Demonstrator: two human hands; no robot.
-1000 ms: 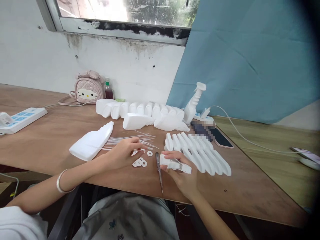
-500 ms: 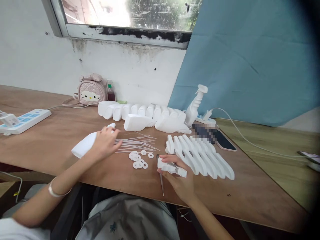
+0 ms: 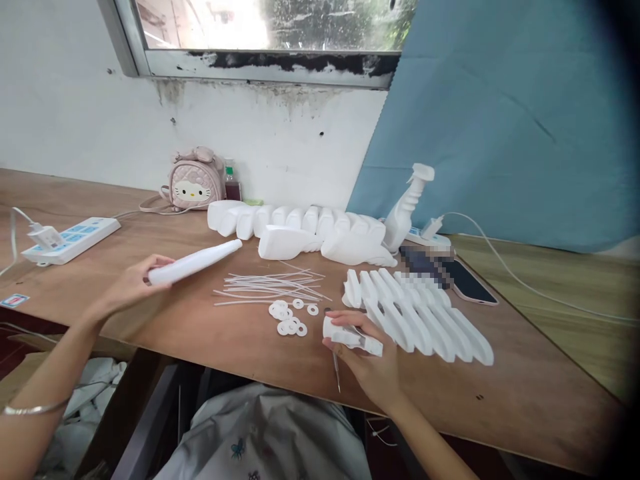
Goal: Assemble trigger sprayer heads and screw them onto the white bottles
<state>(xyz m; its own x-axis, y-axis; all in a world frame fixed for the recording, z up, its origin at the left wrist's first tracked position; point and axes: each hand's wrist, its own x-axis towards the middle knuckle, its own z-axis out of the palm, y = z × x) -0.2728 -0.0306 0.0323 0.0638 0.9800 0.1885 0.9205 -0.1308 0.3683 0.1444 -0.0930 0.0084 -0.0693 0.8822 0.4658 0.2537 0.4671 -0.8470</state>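
My left hand (image 3: 133, 283) grips a white plastic bottle (image 3: 197, 261) by its left end, its narrower end pointing right and slightly up. In my right hand (image 3: 367, 353) sits a white spray trigger head (image 3: 351, 335), held between thumb and fingers. A thin metal pick-like tool (image 3: 337, 372) lies beneath that hand, its upper part covered. Between the hands are a bundle of thin white tubes (image 3: 273, 287) and a small cluster of white ring washers (image 3: 290, 327). Rows of white trigger-head shells (image 3: 420, 320) lie just right of my right hand.
Several white bottles (image 3: 285, 243) lie along the back, and a bottle with a spray head (image 3: 403, 207) stands beside them. A phone (image 3: 470, 283) is at the right. A power strip (image 3: 75, 240) and a pink bag (image 3: 195, 183) sit at left.
My left hand has moved from the bottle's neck end to its other end, swinging the bottle so it points right. My right hand keeps the trigger head. The view has shifted slightly left.
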